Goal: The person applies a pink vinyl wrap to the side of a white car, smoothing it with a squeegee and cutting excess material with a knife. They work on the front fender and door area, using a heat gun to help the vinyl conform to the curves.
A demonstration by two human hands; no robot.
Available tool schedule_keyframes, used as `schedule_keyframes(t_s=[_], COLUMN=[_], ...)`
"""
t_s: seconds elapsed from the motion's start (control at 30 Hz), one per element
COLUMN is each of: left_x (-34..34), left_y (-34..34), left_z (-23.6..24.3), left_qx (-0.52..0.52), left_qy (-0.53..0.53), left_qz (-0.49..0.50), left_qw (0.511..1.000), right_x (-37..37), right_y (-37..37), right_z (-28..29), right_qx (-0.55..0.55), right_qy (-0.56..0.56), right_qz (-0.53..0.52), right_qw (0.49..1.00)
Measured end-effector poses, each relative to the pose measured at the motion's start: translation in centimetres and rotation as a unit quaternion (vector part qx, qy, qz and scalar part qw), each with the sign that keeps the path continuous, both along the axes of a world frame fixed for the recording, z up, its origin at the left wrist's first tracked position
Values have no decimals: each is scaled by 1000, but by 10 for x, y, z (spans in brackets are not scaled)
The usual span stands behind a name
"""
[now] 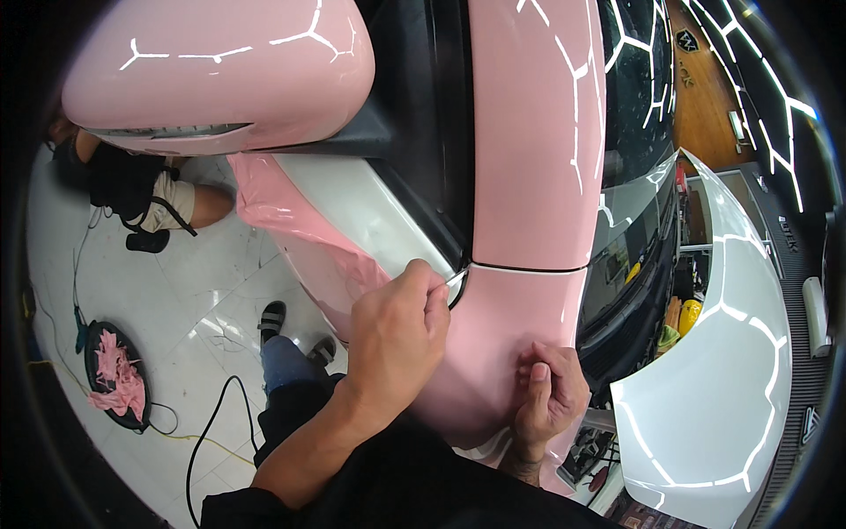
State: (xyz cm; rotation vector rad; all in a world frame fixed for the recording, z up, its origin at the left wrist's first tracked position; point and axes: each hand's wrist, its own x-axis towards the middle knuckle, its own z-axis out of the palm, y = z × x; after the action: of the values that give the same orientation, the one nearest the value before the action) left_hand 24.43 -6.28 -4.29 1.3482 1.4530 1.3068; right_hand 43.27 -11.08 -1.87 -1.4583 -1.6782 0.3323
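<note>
Floor: pale tiles [203, 282], left of the car.
Car: pink [538, 159] over most of its near side, with bright ceiling lights mirrored in it.
White panel: glossy [705, 379], at the right, beyond the windshield [630, 185].
Other person: partly in view [132, 189], low at the far left, in dark top and light shorts.
Mirror: pink [220, 79], upper left, above the film.
Film: pink [282, 203], its loose, wrinkled edge running from below the mirror down to the left hand, beside a bare white strip [339, 189].
Tub: black, round [146, 392], on the floor, with pink scraps [123, 379] in it.
Left hand: closed [401, 326], thumb and fingers pinching the sliver.
Right hand: fingers curled [551, 392], over the pink surface; whether it holds anything I cannot tell.
Sliver: thin, pale [456, 279], at the seam by the strip's lower corner.
</note>
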Motion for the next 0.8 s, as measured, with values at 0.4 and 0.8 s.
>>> schedule_keyframes(t_s=[0.4,0.8], left_x=[-1,-20], left_y=[-1,-6], left_z=[5,-15], left_qx=[20,11], left_qy=[55,-86], left_qz=[9,-2], left_qw=[998,996], right_x=[0,-2], right_y=[0,1], right_z=[0,3], right_qx=[0,-6], right_qy=[14,8], right_qz=[1,-2], right_qw=[1000,1000])
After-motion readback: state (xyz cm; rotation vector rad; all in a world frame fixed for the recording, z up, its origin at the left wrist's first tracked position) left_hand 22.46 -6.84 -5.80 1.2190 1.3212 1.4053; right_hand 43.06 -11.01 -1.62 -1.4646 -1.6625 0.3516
